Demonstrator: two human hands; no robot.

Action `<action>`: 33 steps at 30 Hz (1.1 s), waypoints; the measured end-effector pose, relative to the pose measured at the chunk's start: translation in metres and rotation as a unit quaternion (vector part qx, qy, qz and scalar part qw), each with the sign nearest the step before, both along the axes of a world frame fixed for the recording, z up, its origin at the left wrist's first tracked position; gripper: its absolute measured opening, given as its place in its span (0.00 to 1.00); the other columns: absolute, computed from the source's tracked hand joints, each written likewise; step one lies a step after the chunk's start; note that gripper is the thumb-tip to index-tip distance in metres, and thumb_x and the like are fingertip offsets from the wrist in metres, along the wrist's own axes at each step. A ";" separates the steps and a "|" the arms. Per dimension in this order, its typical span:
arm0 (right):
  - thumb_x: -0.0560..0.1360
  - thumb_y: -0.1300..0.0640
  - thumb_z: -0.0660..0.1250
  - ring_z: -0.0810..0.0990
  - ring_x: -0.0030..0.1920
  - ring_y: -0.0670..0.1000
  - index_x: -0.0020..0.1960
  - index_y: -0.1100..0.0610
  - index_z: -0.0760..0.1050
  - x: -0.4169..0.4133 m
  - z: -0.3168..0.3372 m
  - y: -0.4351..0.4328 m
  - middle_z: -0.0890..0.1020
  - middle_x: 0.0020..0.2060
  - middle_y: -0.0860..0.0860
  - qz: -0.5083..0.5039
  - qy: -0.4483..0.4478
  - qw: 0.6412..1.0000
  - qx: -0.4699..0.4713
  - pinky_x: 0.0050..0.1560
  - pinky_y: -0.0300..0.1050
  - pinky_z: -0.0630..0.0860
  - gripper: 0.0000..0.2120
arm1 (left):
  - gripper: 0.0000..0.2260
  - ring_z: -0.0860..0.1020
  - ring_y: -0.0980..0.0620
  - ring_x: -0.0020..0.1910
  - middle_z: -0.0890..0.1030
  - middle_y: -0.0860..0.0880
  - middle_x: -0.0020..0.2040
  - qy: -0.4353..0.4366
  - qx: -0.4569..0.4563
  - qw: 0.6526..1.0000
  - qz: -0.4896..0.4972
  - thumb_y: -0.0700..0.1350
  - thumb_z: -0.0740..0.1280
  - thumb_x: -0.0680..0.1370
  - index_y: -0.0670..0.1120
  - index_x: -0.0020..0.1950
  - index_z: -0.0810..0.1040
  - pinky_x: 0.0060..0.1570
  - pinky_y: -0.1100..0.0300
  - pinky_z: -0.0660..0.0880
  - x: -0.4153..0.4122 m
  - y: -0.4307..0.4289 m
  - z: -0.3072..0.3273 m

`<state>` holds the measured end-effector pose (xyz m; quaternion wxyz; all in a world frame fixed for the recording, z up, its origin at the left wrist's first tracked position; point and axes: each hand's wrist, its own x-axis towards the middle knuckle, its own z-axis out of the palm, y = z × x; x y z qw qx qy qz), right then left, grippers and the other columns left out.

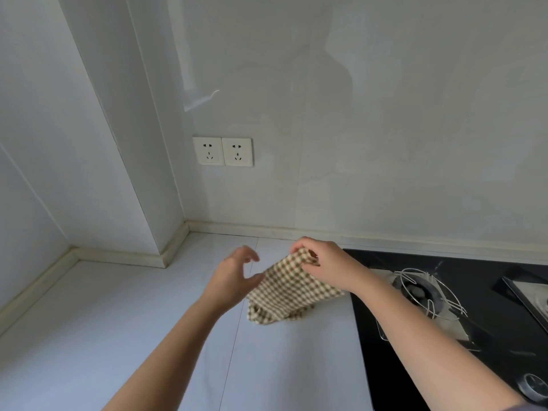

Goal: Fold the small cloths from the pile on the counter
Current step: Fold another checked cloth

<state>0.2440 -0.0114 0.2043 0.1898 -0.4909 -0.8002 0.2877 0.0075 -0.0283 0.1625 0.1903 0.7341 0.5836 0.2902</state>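
The pale surface (133,336) runs into a wall corner, with a black cooktop (400,366) set into it at the right. Between them a checked cloth (284,289) hangs from one raised corner, its lower part slumped in folds on the surface. It looks light, limp and not slippery, likely to sag wherever unsupported, so corners and edges are the places to take it. The right hand (329,265) pinches the top corner. The left hand (234,277) is just beside the cloth's left edge, its fingers (247,255) spread and holding nothing.
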 end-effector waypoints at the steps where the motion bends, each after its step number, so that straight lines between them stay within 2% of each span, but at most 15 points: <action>1: 0.77 0.61 0.66 0.76 0.39 0.43 0.61 0.39 0.71 -0.003 0.002 -0.001 0.78 0.54 0.43 0.004 -0.008 1.000 0.003 0.43 0.39 0.73 0.20 | 0.18 0.74 0.59 0.56 0.76 0.57 0.57 -0.020 -0.013 0.999 -0.021 0.47 0.73 0.73 0.50 0.60 0.73 0.57 0.64 0.69 0.012 0.002 0.002; 3: 0.77 0.60 0.66 0.77 0.38 0.47 0.67 0.36 0.67 -0.008 0.008 -0.003 0.75 0.53 0.42 0.007 0.000 1.000 0.018 0.43 0.40 0.75 0.26 | 0.23 0.74 0.61 0.58 0.76 0.58 0.57 -0.058 -0.045 0.996 -0.060 0.47 0.73 0.73 0.50 0.65 0.71 0.60 0.64 0.69 0.035 0.005 0.007; 5: 0.76 0.60 0.68 0.76 0.39 0.50 0.68 0.38 0.68 -0.006 0.012 -0.005 0.76 0.51 0.44 -0.001 0.018 0.999 0.027 0.42 0.39 0.73 0.26 | 0.13 0.78 0.59 0.52 0.81 0.57 0.51 -0.103 -0.063 0.990 -0.067 0.46 0.72 0.73 0.48 0.57 0.77 0.55 0.63 0.75 0.051 0.007 0.009; 7: 0.74 0.57 0.71 0.76 0.42 0.46 0.66 0.43 0.72 0.004 0.011 -0.004 0.76 0.49 0.45 -0.030 0.010 0.999 0.007 0.41 0.36 0.71 0.23 | 0.04 0.81 0.54 0.42 0.84 0.53 0.41 -0.157 -0.077 0.983 -0.062 0.44 0.72 0.74 0.45 0.45 0.80 0.46 0.58 0.78 0.057 0.005 0.009; 9: 0.73 0.56 0.72 0.74 0.37 0.41 0.56 0.52 0.79 0.017 0.004 -0.005 0.78 0.43 0.44 -0.045 -0.034 0.998 -0.026 0.38 0.36 0.69 0.12 | 0.05 0.81 0.56 0.37 0.83 0.53 0.36 -0.196 -0.094 0.974 -0.069 0.41 0.72 0.74 0.46 0.40 0.78 0.40 0.60 0.77 0.055 0.002 0.008; 11: 0.72 0.57 0.73 0.72 0.32 0.39 0.44 0.56 0.79 0.027 -0.005 -0.009 0.78 0.35 0.45 -0.055 -0.039 0.997 -0.041 0.35 0.36 0.67 0.04 | 0.08 0.79 0.56 0.36 0.81 0.53 0.35 -0.196 -0.104 0.972 -0.076 0.39 0.72 0.73 0.46 0.38 0.75 0.40 0.59 0.77 0.050 -0.001 0.007; 13: 0.72 0.57 0.74 0.73 0.32 0.38 0.40 0.51 0.77 0.027 -0.010 -0.013 0.79 0.35 0.44 -0.063 -0.012 0.997 -0.038 0.36 0.33 0.68 0.06 | 0.08 0.78 0.57 0.36 0.80 0.53 0.36 -0.165 -0.105 0.977 -0.081 0.37 0.72 0.72 0.47 0.40 0.75 0.41 0.57 0.77 0.046 -0.005 0.008; 16: 0.71 0.59 0.74 0.73 0.32 0.38 0.38 0.49 0.74 0.017 -0.006 -0.019 0.78 0.32 0.42 -0.052 0.028 0.998 -0.028 0.37 0.34 0.68 0.10 | 0.09 0.76 0.60 0.35 0.80 0.54 0.37 -0.124 -0.080 0.984 -0.095 0.40 0.73 0.71 0.52 0.43 0.76 0.37 0.64 0.72 0.046 -0.010 0.015; 18: 0.71 0.60 0.74 0.74 0.33 0.39 0.38 0.48 0.73 0.010 0.001 -0.021 0.79 0.33 0.41 -0.050 0.066 0.996 -0.020 0.38 0.35 0.70 0.12 | 0.09 0.75 0.60 0.35 0.81 0.55 0.37 -0.112 -0.046 0.989 -0.084 0.41 0.73 0.72 0.54 0.41 0.77 0.36 0.64 0.71 0.043 -0.013 0.020; 20: 0.70 0.59 0.75 0.78 0.37 0.45 0.41 0.45 0.72 0.010 0.007 -0.022 0.81 0.38 0.44 -0.059 0.115 0.992 -0.003 0.41 0.41 0.74 0.13 | 0.08 0.77 0.59 0.37 0.81 0.58 0.37 -0.118 -0.017 0.991 -0.054 0.42 0.72 0.73 0.55 0.41 0.76 0.36 0.63 0.72 0.035 -0.016 0.026; 22: 0.72 0.56 0.74 0.80 0.41 0.54 0.44 0.43 0.72 0.011 0.013 -0.026 0.81 0.41 0.43 -0.063 0.126 0.990 0.027 0.43 0.47 0.76 0.12 | 0.08 0.78 0.59 0.38 0.80 0.60 0.38 -0.131 -0.008 0.991 -0.030 0.43 0.71 0.74 0.55 0.43 0.75 0.35 0.64 0.72 0.028 -0.020 0.034; 23: 0.72 0.55 0.73 0.79 0.41 0.56 0.45 0.43 0.72 0.011 0.015 -0.028 0.81 0.41 0.41 -0.057 0.129 0.989 0.040 0.44 0.48 0.76 0.11 | 0.07 0.78 0.59 0.38 0.80 0.61 0.38 -0.135 -0.004 0.990 -0.028 0.43 0.70 0.74 0.54 0.43 0.75 0.35 0.64 0.72 0.025 -0.022 0.038; 25: 0.74 0.57 0.72 0.78 0.39 0.52 0.45 0.44 0.72 0.009 0.019 -0.032 0.80 0.38 0.41 -0.039 0.147 0.987 0.058 0.42 0.45 0.75 0.11 | 0.07 0.77 0.59 0.37 0.79 0.60 0.37 -0.133 0.009 0.991 -0.031 0.43 0.70 0.75 0.54 0.43 0.74 0.34 0.65 0.71 0.021 -0.026 0.045; 29: 0.74 0.61 0.72 0.81 0.42 0.51 0.44 0.51 0.74 0.005 0.024 -0.035 0.83 0.41 0.49 -0.033 0.194 0.978 0.075 0.45 0.49 0.77 0.08 | 0.09 0.77 0.58 0.38 0.80 0.57 0.36 -0.127 0.035 0.991 -0.028 0.41 0.70 0.75 0.55 0.44 0.73 0.34 0.67 0.70 0.018 -0.033 0.056; 33: 0.74 0.64 0.71 0.79 0.37 0.55 0.41 0.52 0.73 0.003 0.029 -0.035 0.82 0.38 0.51 -0.030 0.197 0.976 0.085 0.41 0.47 0.76 0.10 | 0.16 0.77 0.59 0.41 0.80 0.60 0.43 -0.102 0.055 0.991 -0.060 0.40 0.68 0.76 0.59 0.53 0.69 0.38 0.64 0.72 0.017 -0.041 0.065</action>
